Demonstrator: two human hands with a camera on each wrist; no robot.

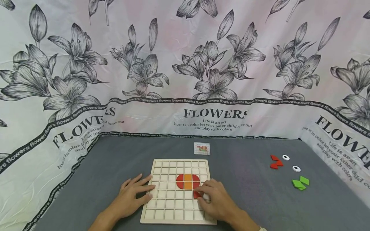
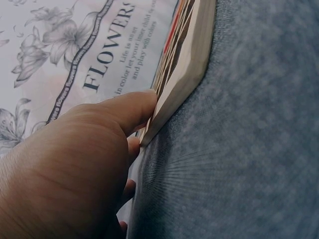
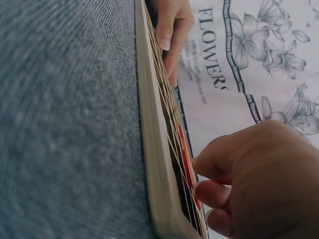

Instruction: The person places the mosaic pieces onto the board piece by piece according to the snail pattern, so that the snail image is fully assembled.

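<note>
A pale wooden grid board (image 1: 170, 212) lies on the grey table with several flat pieces in its cells. Two orange squares (image 1: 188, 185) sit stacked in one column, flanked by red rounded pieces (image 1: 180, 182). My left hand (image 1: 131, 195) rests along the board's left edge, fingers spread and fairly straight; in the left wrist view its thumb (image 2: 137, 109) touches the board's side. Over the right part of the board, my right hand (image 1: 216, 199) has thumb and index finger curled at a red piece (image 1: 197, 194) in a cell below the others, partly hiding it.
A small printed picture card (image 1: 202, 148) lies beyond the board. Toward the right are loose red pieces (image 1: 274, 166), two white rings with dark centres (image 1: 296, 168) and green diamond pieces (image 1: 304, 180). A flower-printed curtain (image 1: 214, 118) stands along the table's back and sides.
</note>
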